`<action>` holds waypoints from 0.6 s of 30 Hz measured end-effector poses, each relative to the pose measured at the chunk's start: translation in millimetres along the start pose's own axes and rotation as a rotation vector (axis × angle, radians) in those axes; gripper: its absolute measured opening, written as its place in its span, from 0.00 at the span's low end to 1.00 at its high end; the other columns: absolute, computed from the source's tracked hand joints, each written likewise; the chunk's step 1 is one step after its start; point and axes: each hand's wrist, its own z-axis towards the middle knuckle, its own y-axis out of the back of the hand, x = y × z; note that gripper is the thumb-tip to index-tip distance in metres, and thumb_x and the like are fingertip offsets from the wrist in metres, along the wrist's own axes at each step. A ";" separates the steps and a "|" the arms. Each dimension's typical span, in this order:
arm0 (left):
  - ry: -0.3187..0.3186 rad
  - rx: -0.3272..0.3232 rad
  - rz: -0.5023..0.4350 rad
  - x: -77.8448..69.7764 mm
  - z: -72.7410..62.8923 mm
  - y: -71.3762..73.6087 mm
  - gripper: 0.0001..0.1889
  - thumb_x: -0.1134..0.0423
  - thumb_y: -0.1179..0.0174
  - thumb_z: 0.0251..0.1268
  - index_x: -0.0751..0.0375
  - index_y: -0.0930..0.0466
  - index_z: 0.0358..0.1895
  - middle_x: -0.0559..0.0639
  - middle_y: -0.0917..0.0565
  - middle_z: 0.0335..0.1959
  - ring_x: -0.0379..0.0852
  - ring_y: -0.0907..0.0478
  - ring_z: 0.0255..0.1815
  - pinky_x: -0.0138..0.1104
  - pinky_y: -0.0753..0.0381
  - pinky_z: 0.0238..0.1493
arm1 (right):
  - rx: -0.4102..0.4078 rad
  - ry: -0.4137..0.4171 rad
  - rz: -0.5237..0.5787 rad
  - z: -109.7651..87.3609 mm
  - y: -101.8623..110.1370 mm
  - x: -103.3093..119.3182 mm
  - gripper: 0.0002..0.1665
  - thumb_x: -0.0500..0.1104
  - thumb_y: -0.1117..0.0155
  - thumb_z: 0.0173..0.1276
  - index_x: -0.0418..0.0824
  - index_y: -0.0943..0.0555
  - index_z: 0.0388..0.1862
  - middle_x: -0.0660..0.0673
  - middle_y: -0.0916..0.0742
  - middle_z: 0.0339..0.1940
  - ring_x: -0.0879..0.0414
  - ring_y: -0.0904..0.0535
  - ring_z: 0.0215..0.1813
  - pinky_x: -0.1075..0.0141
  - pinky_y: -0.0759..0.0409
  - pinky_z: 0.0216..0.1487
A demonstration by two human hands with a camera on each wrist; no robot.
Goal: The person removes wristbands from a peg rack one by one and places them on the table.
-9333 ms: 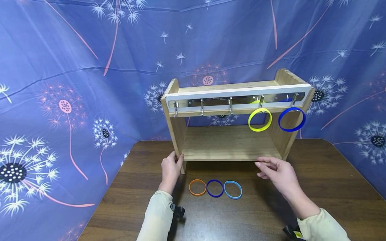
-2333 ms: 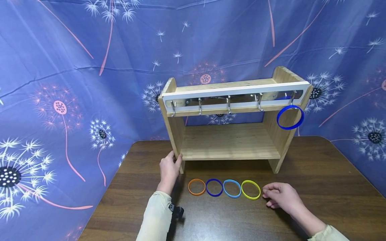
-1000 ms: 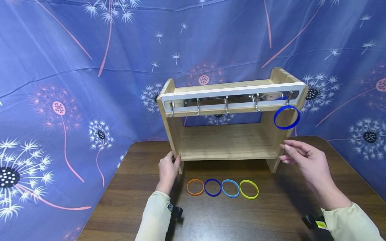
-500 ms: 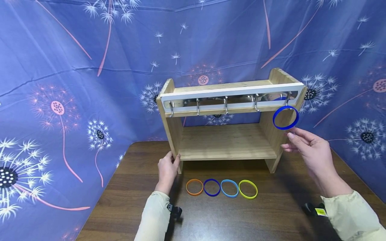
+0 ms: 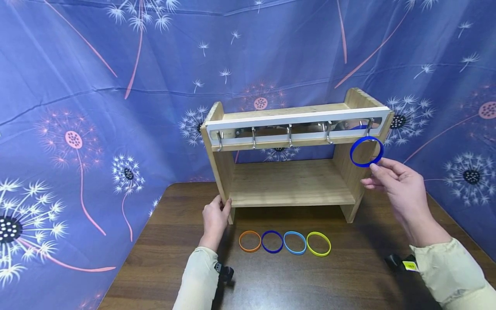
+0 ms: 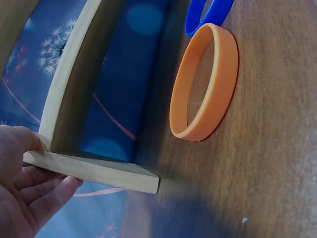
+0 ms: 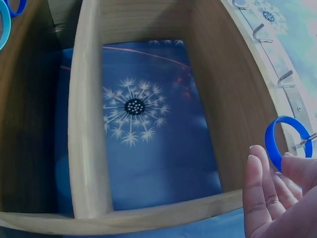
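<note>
My right hand [image 5: 404, 193] pinches the lower edge of a blue wristband [image 5: 351, 157] between thumb and fingers. That wristband still hangs on the rightmost metal hook [image 5: 370, 125] of the rail; the right wrist view shows the hook's tip [image 7: 308, 140] passing through it. At the lower left, my left hand [image 5: 215, 219] grips the side of the wooden shelf [image 5: 290, 183], thumb in front and fingers behind. In front of the shelf lie an orange wristband [image 6: 225, 79], a dark blue wristband [image 5: 272, 252], a light blue wristband [image 5: 296, 253] and a yellow wristband [image 5: 320, 255], in a row.
Several more hooks [image 5: 289, 135] along the white-edged rail [image 5: 271, 118] carry nothing. The shelf stands on a brown wooden table [image 5: 271, 284]. A blue cloth with dandelion prints [image 5: 174, 64] hangs behind.
The yellow wristband has gone from its hook to the right end of the table row. Since then my right hand has risen to the hanging blue wristband and taken hold of it. My left hand stays put.
</note>
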 end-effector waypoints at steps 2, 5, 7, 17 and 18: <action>-0.002 -0.001 0.002 0.1 -0.2 -0.2 0.08 0.59 0.35 0.63 0.59 0.19 0.30 0.47 0.16 0.19 0.50 0.19 0.21 0.45 0.25 0.25 | -0.009 0.008 0.002 0.7 -1.4 0.9 0.11 0.30 0.40 0.68 0.32 0.20 0.48 0.43 0.10 0.32 0.54 0.13 0.27 0.67 0.18 0.31; -0.003 -0.002 0.004 0.7 -0.5 -0.6 0.08 0.59 0.35 0.63 0.58 0.19 0.30 0.47 0.16 0.18 0.49 0.20 0.20 0.44 0.25 0.24 | -0.026 0.018 0.018 1.3 -3.8 2.3 0.09 0.29 0.39 0.67 0.32 0.19 0.46 0.42 0.10 0.31 0.54 0.13 0.26 0.66 0.18 0.30; -0.005 -0.002 0.002 1.0 -0.7 -0.9 0.08 0.59 0.35 0.63 0.58 0.19 0.30 0.46 0.17 0.18 0.48 0.21 0.19 0.43 0.26 0.23 | -0.034 0.027 0.036 1.2 -5.1 3.5 0.09 0.29 0.39 0.67 0.31 0.19 0.45 0.41 0.11 0.31 0.54 0.13 0.26 0.66 0.18 0.29; -0.005 -0.007 -0.005 -0.5 -0.4 0.6 0.08 0.59 0.35 0.62 0.59 0.19 0.31 0.48 0.16 0.18 0.50 0.20 0.20 0.44 0.25 0.25 | -0.039 0.092 0.098 -1.5 -10.5 13.4 0.11 0.26 0.41 0.67 0.26 0.21 0.47 0.40 0.10 0.34 0.52 0.13 0.27 0.65 0.18 0.29; -0.004 -0.006 -0.005 -0.7 -0.3 0.8 0.08 0.59 0.35 0.62 0.59 0.18 0.31 0.48 0.16 0.19 0.50 0.20 0.20 0.45 0.25 0.25 | -0.041 0.098 0.105 -1.9 -11.1 14.6 0.11 0.26 0.41 0.66 0.25 0.21 0.47 0.40 0.11 0.34 0.52 0.13 0.27 0.64 0.18 0.30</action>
